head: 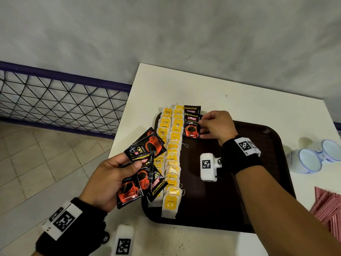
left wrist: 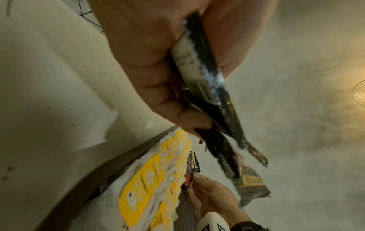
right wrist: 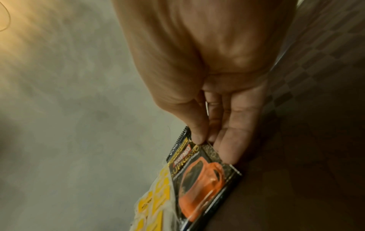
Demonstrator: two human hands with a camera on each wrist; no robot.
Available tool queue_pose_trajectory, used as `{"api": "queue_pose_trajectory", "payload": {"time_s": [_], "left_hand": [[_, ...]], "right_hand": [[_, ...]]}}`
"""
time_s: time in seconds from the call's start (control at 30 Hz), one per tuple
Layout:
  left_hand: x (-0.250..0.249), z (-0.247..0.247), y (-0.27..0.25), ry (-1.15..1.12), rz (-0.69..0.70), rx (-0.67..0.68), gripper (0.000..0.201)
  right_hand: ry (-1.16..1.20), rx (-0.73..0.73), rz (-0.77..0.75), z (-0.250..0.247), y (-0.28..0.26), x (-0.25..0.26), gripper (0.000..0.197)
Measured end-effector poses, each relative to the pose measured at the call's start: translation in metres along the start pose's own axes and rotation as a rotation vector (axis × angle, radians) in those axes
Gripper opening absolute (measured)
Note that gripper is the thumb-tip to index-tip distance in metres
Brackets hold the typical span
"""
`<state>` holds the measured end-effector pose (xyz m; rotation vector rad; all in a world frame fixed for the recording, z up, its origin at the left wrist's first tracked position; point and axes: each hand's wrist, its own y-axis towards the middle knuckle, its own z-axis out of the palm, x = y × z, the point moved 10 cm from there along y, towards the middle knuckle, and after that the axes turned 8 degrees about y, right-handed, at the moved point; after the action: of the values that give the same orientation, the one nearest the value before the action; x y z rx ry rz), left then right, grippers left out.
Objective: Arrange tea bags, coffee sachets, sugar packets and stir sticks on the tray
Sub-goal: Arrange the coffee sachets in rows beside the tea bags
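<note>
The dark brown tray [head: 258, 182] sits on the white table [head: 203, 89]; its left side already carries two overlapping columns of yellow-tagged tea bags [head: 173, 159]. A third column is just starting: the right hand [head: 216, 126] pinches a Kopiko coffee sachet [head: 191, 127] by its edge, lowering it over one already laid. The left hand [head: 108, 180] grips a fan of spare sachets [head: 142, 169]. No sugar packets or stir sticks are on the tray yet.

White rectangular table [head: 230, 97] against mottled grey wall [head: 166, 34]. Beige tiled floor [head: 46, 154] left; purple-framed black wire-mesh panel [head: 55, 95] stands along wall.
</note>
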<state>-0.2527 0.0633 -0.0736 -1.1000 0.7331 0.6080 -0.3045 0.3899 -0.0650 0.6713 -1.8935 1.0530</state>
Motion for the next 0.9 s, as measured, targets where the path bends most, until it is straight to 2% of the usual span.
{"api": "queue_pose_trajectory", "payload": {"time_s": [0.43,0.67,0.73,0.8,0.83,0.9], "left_hand": [[-0.003,0.008,0.0,0.021,0.014,0.029,0.036],[-0.005,0.013,0.001,0.043,0.02,0.039,0.031],[-0.009,0.015,0.001,0.066,0.03,0.039,0.029],[-0.012,0.016,0.001,0.09,0.033,0.043,0.029],[-0.013,0.017,0.001,0.109,0.034,0.044,0.028],[-0.017,0.019,0.002,0.164,0.047,0.044,0.027]], "right_hand": [[-0.001,-0.029,0.012,0.0,-0.002,0.001,0.003],[0.01,-0.057,0.001,-0.007,-0.009,0.002,0.009],[-0.06,-0.109,-0.069,-0.015,-0.013,0.01,0.013],[-0.179,-0.131,-0.22,-0.016,-0.024,0.033,0.013],[-0.213,-0.083,-0.303,-0.008,-0.033,0.047,0.013],[-0.248,0.135,-0.45,0.024,-0.06,0.073,0.018]]}}
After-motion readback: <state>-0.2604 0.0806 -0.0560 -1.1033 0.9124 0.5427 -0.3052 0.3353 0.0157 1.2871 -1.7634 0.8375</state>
